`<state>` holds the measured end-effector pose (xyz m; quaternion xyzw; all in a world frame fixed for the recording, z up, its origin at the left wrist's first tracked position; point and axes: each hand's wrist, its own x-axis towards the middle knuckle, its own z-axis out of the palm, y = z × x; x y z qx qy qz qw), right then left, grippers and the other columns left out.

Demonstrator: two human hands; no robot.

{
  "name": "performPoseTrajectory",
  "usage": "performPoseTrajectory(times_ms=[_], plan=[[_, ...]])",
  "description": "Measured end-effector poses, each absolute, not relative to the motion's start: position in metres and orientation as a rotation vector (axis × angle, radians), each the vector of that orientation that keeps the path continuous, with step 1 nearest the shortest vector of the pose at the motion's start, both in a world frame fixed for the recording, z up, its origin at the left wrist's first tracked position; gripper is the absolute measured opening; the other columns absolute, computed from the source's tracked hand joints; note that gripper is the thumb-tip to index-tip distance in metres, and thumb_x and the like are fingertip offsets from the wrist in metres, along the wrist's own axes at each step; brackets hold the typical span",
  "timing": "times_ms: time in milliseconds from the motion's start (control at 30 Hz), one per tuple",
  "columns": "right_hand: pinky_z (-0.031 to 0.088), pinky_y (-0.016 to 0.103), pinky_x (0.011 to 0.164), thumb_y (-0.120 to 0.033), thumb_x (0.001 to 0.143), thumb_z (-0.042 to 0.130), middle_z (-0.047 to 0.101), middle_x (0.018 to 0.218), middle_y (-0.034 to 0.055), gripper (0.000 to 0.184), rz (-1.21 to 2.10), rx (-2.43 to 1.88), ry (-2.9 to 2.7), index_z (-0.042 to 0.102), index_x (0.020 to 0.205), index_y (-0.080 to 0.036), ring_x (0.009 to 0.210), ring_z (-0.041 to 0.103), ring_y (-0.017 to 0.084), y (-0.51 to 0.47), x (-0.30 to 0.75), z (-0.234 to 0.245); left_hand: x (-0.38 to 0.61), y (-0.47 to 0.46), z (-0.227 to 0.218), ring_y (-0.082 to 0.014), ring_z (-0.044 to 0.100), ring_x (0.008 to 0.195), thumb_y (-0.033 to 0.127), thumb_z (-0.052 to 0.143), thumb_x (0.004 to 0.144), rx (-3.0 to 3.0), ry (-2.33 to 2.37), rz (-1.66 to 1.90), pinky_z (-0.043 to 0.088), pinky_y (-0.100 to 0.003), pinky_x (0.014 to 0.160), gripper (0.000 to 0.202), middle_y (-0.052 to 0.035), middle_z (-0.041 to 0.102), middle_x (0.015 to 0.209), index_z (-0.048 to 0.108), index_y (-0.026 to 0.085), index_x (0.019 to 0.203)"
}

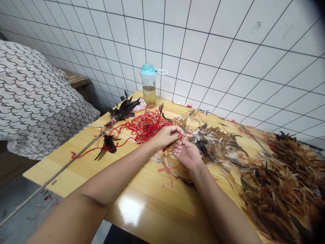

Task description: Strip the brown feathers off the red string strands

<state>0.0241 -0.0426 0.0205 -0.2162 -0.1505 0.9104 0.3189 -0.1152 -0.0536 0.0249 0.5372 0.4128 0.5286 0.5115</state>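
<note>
Over the middle of the table, my left hand and my right hand meet at the fingertips. The left thumb and forefinger are pinched on a short bit of red string. My right hand's fingers are curled closed against the left ones, and what they hold is hidden. Just behind the left hand lies a tangled heap of red string. Loose brown and grey feathers spread out right beside the right hand. Below the hands, more red string ends lie on the wood.
A long thin stick with black feathers bound at its end overhangs the table's left edge. A water bottle and a red-capped marker stand and lie near the tiled wall. Brown feather bundles cover the right side.
</note>
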Motion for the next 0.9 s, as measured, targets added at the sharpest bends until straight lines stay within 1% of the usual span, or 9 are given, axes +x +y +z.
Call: performPoseTrajectory(times_ms=[233,400,567,667,733,800,900], plan=[[0.034,0.018,0.045,-0.014,0.091,0.045,0.042,0.059,-0.0041,0.023,2.397,-0.555,-0.385,0.045,0.069,-0.019,0.047,0.034,0.008,-0.0443,0.0231,0.0215,-0.1199,-0.0522,0.0252,-0.0097,0.063,0.07,0.027,0.068,0.076,1.319,0.95,1.247,0.049,-0.021,0.067,0.021,-0.0052,0.068,0.079,0.065,0.01,0.088],[0.034,0.018,0.045,-0.014,0.092,0.042,0.043,0.056,-0.0039,0.025,2.393,-0.579,-0.366,0.045,0.068,-0.019,0.046,0.035,0.008,-0.0454,0.0218,0.0227,-0.1178,-0.0514,0.0218,-0.0096,0.063,0.069,0.025,0.067,0.076,1.324,0.982,1.264,0.049,-0.021,0.066,0.019,-0.0045,0.068,0.077,0.064,0.01,0.087],[0.033,0.017,0.044,-0.014,0.094,0.039,0.043,0.055,-0.0037,0.028,2.373,-0.61,-0.326,0.044,0.066,-0.018,0.045,0.034,0.007,-0.0471,0.0192,0.0234,-0.1146,-0.0523,0.0214,-0.0079,0.06,0.067,0.016,0.059,0.077,1.453,1.134,1.293,0.046,-0.018,0.063,0.012,-0.0026,0.066,0.076,0.061,0.011,0.088],[0.033,0.017,0.043,-0.014,0.094,0.039,0.04,0.054,-0.0043,0.028,2.378,-0.581,-0.343,0.044,0.066,-0.018,0.044,0.032,0.007,-0.0485,0.0171,0.0225,-0.114,-0.0547,0.0244,-0.0071,0.058,0.067,0.01,0.055,0.075,1.597,1.204,1.289,0.045,-0.018,0.063,0.019,-0.0014,0.065,0.078,0.061,0.012,0.093],[0.033,0.016,0.042,-0.015,0.094,0.039,0.039,0.054,-0.0047,0.028,2.389,-0.546,-0.36,0.044,0.066,-0.018,0.043,0.031,0.007,-0.0494,0.0158,0.021,-0.114,-0.0563,0.0267,-0.0078,0.059,0.07,0.007,0.052,0.075,1.711,1.245,1.302,0.046,-0.019,0.066,0.026,-0.0019,0.066,0.082,0.061,0.013,0.098],[0.033,0.016,0.042,-0.015,0.094,0.04,0.039,0.054,-0.005,0.028,2.392,-0.534,-0.373,0.045,0.067,-0.018,0.043,0.031,0.007,-0.0501,0.015,0.0193,-0.1144,-0.0567,0.0276,-0.0101,0.06,0.079,0.005,0.051,0.075,1.881,1.307,1.334,0.048,-0.022,0.074,0.03,-0.0035,0.066,0.089,0.063,0.015,0.101],[0.033,0.016,0.042,-0.014,0.093,0.04,0.039,0.054,-0.0051,0.028,2.385,-0.569,-0.367,0.047,0.066,-0.018,0.042,0.031,0.006,-0.0505,0.0146,0.0176,-0.116,-0.0547,0.0247,-0.0147,0.06,0.091,0.008,0.051,0.08,2.219,1.358,1.352,0.047,-0.029,0.085,0.026,-0.0056,0.067,0.094,0.065,0.017,0.1]])
